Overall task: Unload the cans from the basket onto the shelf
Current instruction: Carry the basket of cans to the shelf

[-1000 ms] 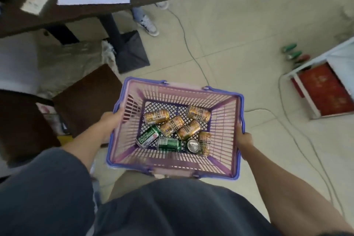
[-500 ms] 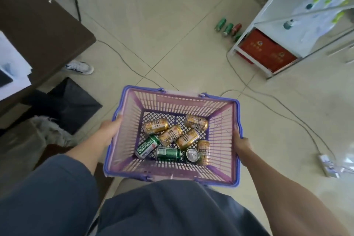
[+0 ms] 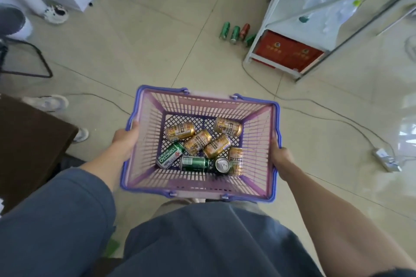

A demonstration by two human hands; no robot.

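Your left hand (image 3: 126, 139) is clamped on the left rim of the basket (image 3: 144, 141), where the cans (image 3: 200, 148) lie loose on their sides on the floor of it, and your right hand (image 3: 280, 155) is closed on the right rim. The shelf (image 3: 270, 20) stands far right, well apart from you. Tip the basket while walking and the cans could roll and shift its weight; the cable (image 3: 315, 103) lying across the floor between you and the shelf could also catch your foot.
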